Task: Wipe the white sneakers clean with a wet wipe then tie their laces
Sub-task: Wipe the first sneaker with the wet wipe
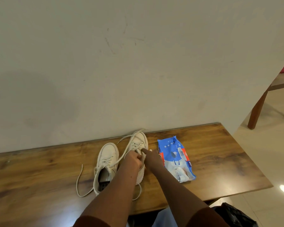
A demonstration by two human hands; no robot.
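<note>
**Hands on the far sneaker's laces**

Both hands are on the sneaker [138,140] that stands nearer the wall, toe pointing away from me, its heel hidden under my forearms. Its laces [138,146] are loose: one strand runs out past the toe, another trails off towards the left. My left hand [134,160] is curled tight at the tongue and grips the laces there. My right hand [152,155] reaches in from the other side with the forefinger stretched straight, its tip touching the laces just beside the left hand's knuckles; the remaining fingers I cannot make out from this angle.

The second sneaker [107,155] stands just to the left, parallel and apart from the first, untied, its lace ends lying in loops on the wooden table [39,177]. On the right, near the first sneaker, lies a blue wet wipe pack [174,158], flat on the table. The table's far edge meets a pale wall [138,63], and a wooden chair [259,108] stands on the tiled floor beyond the right end.
</note>
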